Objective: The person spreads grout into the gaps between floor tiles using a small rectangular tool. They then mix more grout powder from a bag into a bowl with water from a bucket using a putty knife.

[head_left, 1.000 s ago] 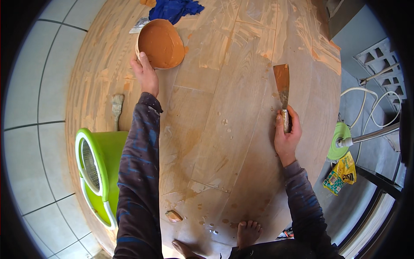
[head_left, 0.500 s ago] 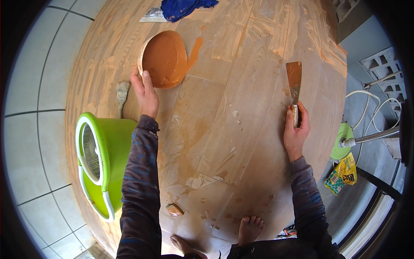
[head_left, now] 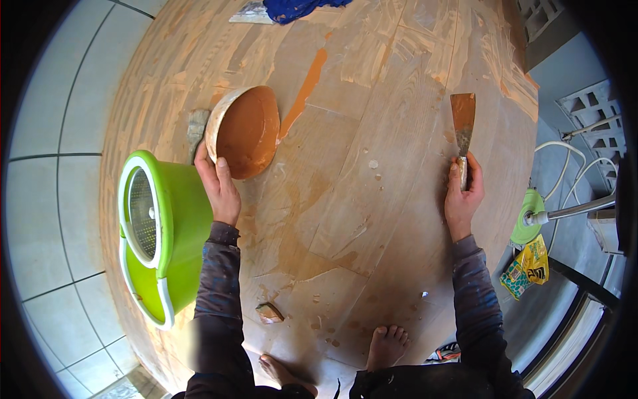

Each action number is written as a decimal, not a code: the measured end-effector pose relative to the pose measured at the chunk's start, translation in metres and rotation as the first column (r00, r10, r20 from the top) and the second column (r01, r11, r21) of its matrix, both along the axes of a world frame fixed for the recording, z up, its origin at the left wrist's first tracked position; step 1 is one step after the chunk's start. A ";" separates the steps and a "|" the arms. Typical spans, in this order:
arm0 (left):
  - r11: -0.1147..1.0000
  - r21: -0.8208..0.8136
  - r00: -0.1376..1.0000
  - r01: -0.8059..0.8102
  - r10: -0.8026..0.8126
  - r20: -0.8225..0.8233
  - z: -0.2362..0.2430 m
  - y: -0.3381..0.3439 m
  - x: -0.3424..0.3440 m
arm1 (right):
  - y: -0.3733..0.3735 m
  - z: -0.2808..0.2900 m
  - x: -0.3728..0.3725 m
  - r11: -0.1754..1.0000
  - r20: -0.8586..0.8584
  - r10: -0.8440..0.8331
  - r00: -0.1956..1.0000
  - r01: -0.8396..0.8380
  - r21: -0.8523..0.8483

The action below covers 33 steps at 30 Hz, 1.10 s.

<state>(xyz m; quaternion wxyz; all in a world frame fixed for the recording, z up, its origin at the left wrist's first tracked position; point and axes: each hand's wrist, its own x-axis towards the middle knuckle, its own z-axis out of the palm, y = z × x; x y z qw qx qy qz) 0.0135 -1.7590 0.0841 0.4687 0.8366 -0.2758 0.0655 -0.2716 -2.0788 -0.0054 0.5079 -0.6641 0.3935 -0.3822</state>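
My left hand point(head_left: 221, 186) is closed on the rim of a pale bowl point(head_left: 247, 133) tilted on its side, its inside coated with orange-brown paste. A strip of poured orange grout point(head_left: 309, 83) runs along the wood-look floor away from the bowl's lip. In my right hand point(head_left: 464, 199) is a putty knife point(head_left: 463, 126), held by its handle, with the blade pointing away from me and smeared orange. Behind the bowl, on its left, lies a paintbrush point(head_left: 197, 125), partly hidden.
A green mop bucket point(head_left: 176, 213) stands at the left. A blue cloth point(head_left: 302, 8) and a flat trowel point(head_left: 251, 13) lie at the far edge. Near my feet sits a small sponge-like block point(head_left: 269, 313). At the right are a yellow packet point(head_left: 528, 267) and a green mop head point(head_left: 528, 218).
My left hand has drawn the bowl toward me, and the orange strip behind it has grown longer. The putty knife stays in my right hand, barely moved.
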 end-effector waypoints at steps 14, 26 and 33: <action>0.997 0.030 0.997 0.069 -0.068 -0.028 0.002 0.103 -0.075 | 0.081 0.033 -0.034 0.969 -0.020 0.245 0.969 -0.245 0.004; 0.997 0.082 1.000 0.009 -0.010 0.003 -0.004 0.198 -0.145 | 0.169 0.072 -0.078 0.888 -0.066 0.450 0.890 -0.439 0.137; 0.986 -0.129 0.993 -0.107 0.098 -0.071 0.010 0.191 -0.187 | 0.176 0.080 -0.102 0.889 -0.056 0.404 0.913 -0.378 0.259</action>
